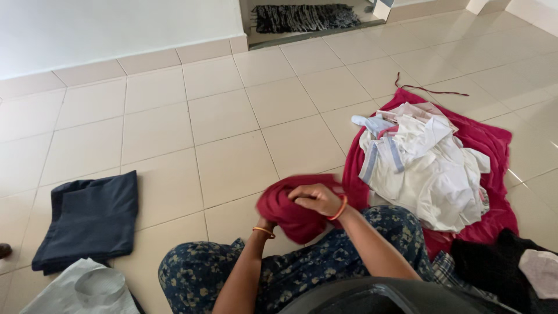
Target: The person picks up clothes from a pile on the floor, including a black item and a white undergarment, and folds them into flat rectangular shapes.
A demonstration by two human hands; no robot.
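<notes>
Red cloth (290,212): bunched into a dark red wad, held just above the floor in front of the person's knees, between both hands.
Right hand (317,197): lies on top of the wad, fingers curled into the fabric; grip clenched on the red cloth; an orange bangle sits at the wrist.
Left hand (266,224): mostly hidden under and behind the wad; only the wrist with an orange bangle shows; it touches the cloth, but its grip cannot be told.
Legs (232,273): in blue flowered trousers, folded under the arms, just below the wad.
Red sheet (494,151): spread on the tile floor to the right, its near edge just beside the wad.
White clothes (436,168): a loose heap lying on the red sheet.
Dark clothes (494,264): piled at lower right, touching the sheet's edge.
Navy stack (90,221): folded, on the floor well to the left.
Pale garment (81,291): lies just below the navy stack, overlapping its corner.
Mat (305,16): striped, far off in a doorway.
Floor (232,116): cream tiles.
</notes>
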